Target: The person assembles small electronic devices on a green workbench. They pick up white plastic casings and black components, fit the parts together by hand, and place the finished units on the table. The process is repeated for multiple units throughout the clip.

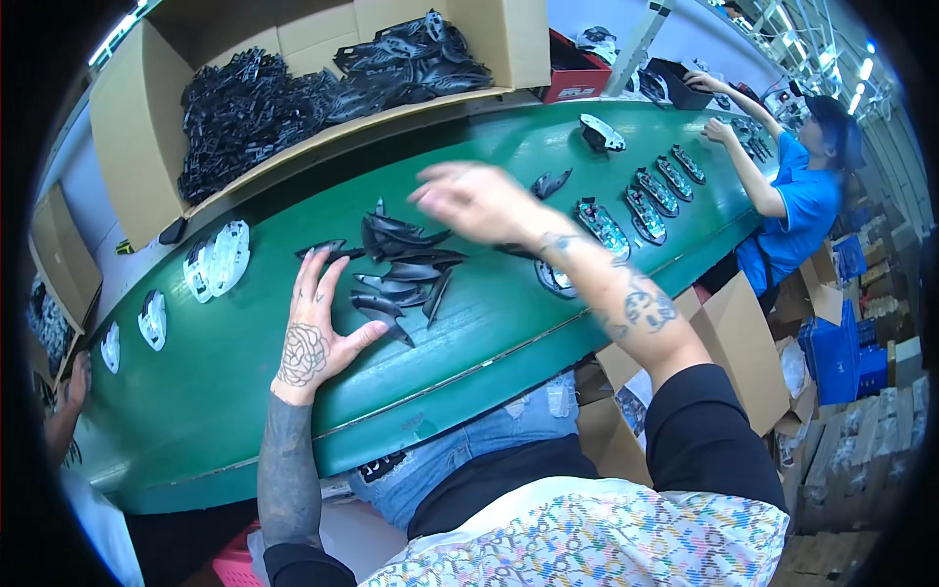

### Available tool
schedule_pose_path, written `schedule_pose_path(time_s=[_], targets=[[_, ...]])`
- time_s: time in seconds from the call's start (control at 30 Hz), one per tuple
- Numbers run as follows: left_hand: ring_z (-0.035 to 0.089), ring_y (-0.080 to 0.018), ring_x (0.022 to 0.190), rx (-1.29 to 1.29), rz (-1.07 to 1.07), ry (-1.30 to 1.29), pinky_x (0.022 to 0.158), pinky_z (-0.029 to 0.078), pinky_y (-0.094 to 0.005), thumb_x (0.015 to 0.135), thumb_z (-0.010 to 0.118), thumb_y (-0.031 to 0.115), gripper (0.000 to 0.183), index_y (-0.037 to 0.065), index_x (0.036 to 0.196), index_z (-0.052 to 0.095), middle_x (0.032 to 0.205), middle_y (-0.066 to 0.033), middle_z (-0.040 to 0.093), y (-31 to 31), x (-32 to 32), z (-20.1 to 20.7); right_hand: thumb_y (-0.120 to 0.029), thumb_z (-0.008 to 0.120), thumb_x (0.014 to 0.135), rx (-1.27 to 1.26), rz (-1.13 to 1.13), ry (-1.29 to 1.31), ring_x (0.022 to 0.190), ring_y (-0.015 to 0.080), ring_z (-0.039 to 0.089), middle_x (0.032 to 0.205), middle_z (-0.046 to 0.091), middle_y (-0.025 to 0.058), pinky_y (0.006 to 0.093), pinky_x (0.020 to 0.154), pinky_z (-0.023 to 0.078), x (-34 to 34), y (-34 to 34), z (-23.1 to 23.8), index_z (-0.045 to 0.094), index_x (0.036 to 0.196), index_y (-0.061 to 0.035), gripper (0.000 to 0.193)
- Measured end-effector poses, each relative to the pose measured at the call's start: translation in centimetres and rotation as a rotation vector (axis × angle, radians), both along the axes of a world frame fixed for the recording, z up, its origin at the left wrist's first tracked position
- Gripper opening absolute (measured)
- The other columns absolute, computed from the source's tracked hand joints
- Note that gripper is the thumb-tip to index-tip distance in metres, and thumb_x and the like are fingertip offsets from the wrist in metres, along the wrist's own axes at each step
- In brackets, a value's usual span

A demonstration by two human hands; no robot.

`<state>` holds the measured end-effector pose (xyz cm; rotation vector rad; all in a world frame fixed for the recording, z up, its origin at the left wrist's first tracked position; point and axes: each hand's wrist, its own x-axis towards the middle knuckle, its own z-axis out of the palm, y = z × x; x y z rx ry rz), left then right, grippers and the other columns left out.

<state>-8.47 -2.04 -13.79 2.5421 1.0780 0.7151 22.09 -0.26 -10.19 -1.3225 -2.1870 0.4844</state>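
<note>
On the green work surface (225, 372), a loose pile of curved black plastic pieces (401, 274) lies in front of me. My left hand (318, 338) is at the pile's left side, fingers and thumb spread, with nothing held. By its fingertips is a black piece (323, 247); whether they touch it I cannot tell. My right hand (479, 201) hovers above the far right side of the pile, blurred by motion. Its fingers look stretched out, and nothing shows in them. Under my right forearm sits a partly hidden housing (556, 278).
Beyond the surface stands a large cardboard box (137, 127) heaped with black parts (264, 117). White shells (217, 261) lie at left. Housings with green circuit boards (602, 227) line up at right, near a co-worker in blue (807, 205). Another person's hand (75, 382) shows at far left.
</note>
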Motion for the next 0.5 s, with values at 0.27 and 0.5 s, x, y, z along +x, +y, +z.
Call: schedule_pose_path(time_s=[0.27,0.5], targets=[[0.024,-0.0395,0.141,0.013,-0.044,0.06,0.115,0.025,-0.0489,0.065,0.08,0.053,0.094,0.008,0.138,0.044,0.149,-0.0184,0.032,0.1,1.6,0.4,-0.063,0.024,0.096,-0.427,-0.611,-0.495,0.14,0.0448,0.023,0.15,0.027,0.0281,0.0457,0.117,0.019,7.2,-1.4,-2.7,0.034,0.148,-0.0155,0.071],[0.025,-0.0401,0.14,0.042,-0.005,0.048,0.114,0.026,-0.0503,0.064,0.082,0.049,0.092,0.007,0.136,0.045,0.147,-0.0203,0.033,0.3,0.3,0.0,-0.055,0.035,0.098,-0.198,-0.147,-0.101,0.14,0.0432,0.024,0.149,0.03,0.0286,0.0455,0.117,0.018,-2.5,-4.7,-4.0,0.038,0.145,-0.0116,0.064]])
